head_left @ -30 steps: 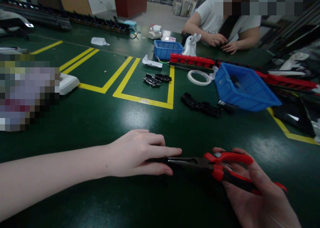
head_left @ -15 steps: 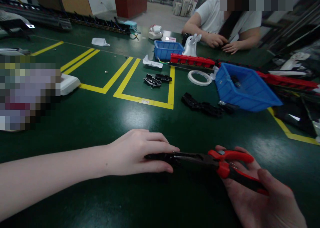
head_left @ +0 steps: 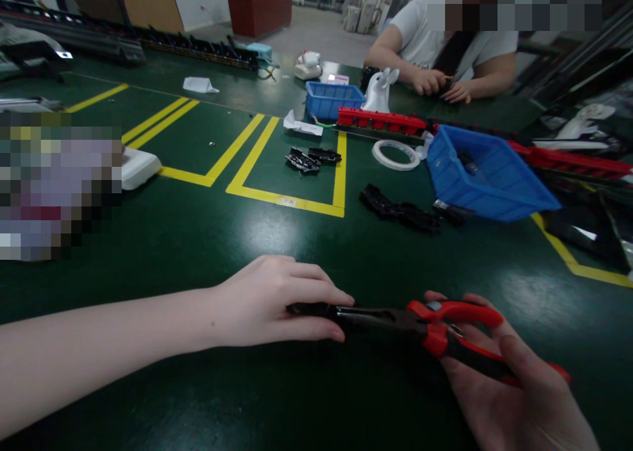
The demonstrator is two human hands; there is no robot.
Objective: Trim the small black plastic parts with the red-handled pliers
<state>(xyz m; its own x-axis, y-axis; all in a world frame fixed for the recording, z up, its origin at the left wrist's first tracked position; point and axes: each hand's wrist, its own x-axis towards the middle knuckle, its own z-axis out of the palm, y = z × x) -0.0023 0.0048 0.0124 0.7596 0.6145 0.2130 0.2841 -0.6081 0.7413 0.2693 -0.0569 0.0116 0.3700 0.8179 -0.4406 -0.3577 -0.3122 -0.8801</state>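
Red-and-black long-nose pliers rest in my right hand, whose fingers wrap round the handles. Their dark jaws point left and reach between the thumb and forefinger of my left hand. My left hand lies low over the green table and grips a small black part, mostly hidden by the fingers. The tips of the pliers are at this part; whether the jaws bite on it I cannot tell. Beyond my hands lie more black plastic parts, and others sit inside a yellow-taped area.
A blue bin stands at the right, beside a roll of white tape. Behind are a smaller blue basket, a long red strip and a white animal figure. Across the table sits a person with both hands together.
The pliers shifted right, their jaws showing more of the black part, then came back left towards my left hand. My left hand stays nearly in place, its forefinger slightly more bent.
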